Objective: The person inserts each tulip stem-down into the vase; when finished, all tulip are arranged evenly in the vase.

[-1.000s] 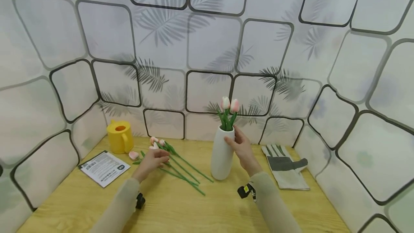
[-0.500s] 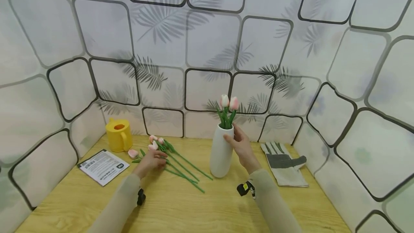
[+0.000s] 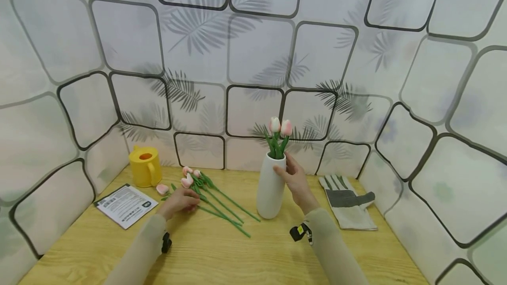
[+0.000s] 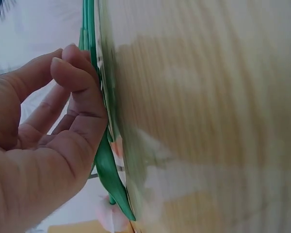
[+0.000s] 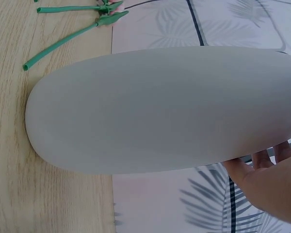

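1. Right hand (image 3: pixel 295 184): partly closed round the upper right side of the white vase (image 3: pixel 271 190), just below the rim. Thumb on the front, other fingers farther back. It has hold of the vase.
2. Vase: roughly upright on the wooden table (image 3: pixel 222 258), right of middle, towards the back edge. Two pink-and-white tulips (image 3: pixel 275 125) stand in it, green leaves above the rim.
3. Left hand (image 3: pixel 178 203): low over the table, left of middle, at the loose tulips (image 3: pixel 187 181). Fingers bent, gap mostly closed. The left wrist view has them right against a green leaf (image 4: pixel 111 174) and stems; can't tell if anything is pinched.
4. Loose tulips: lying in a bunch, heads towards the back edge, stems fanned towards the front right, ends near the vase base but apart from it.
5. One more pink tulip head (image 3: pixel 162 189) lies left of the bunch, beside the yellow watering can (image 3: pixel 140 173).
6. Watering can: back left corner of the table.
7. Printed booklet (image 3: pixel 126 205): flat by the left edge, in front of the can.
8. Grey-and-white gloves (image 3: pixel 348 203): flat near the right edge, right of the vase.
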{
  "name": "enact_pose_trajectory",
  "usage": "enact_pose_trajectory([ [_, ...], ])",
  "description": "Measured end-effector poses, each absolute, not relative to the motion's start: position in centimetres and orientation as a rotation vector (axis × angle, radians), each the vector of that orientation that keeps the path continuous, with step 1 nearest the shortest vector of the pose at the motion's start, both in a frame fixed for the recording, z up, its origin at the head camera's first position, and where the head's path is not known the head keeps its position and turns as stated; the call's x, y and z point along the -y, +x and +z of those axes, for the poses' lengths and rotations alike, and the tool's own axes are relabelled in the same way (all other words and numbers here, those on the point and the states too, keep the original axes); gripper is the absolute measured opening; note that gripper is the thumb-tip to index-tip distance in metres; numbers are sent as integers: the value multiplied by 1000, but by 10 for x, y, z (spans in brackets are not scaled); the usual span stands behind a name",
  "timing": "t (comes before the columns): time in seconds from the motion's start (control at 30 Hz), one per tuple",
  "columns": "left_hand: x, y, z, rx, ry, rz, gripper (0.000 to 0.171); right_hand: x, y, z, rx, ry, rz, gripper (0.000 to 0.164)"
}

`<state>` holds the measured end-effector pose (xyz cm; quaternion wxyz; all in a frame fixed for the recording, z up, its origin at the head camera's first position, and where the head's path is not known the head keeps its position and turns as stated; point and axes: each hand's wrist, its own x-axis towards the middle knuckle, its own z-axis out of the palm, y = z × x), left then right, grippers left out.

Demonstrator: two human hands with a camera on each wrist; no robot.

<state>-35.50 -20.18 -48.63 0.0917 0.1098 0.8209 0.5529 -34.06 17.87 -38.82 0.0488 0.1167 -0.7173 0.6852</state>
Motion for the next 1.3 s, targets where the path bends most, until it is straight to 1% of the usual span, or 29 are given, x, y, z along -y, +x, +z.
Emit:
enact_pose_trajectory([
  [0.1,205,-354,-486,-2405,280,1642,24,-179,-340,-388,2193,353,2086,76],
  [0.4,203,-353,-482,-2318,22,1697,22,-179,-341,-388,2184,352,2090,74],
  [0.57,202,-353,-480,-2354,-12,1726,21,-178,-342,-389,2179,363,2076,74],
  [0.87,203,-360,-481,-2709,75,1699,15,-178,-341,-389,2169,360,2082,73],
  [1.07,197,-362,-477,-2672,3,1883,27,-178,-341,-389,2174,362,2077,74],
  [1.3,190,-364,-472,-2535,-40,2206,33,-179,-340,-389,2168,363,2077,73],
])
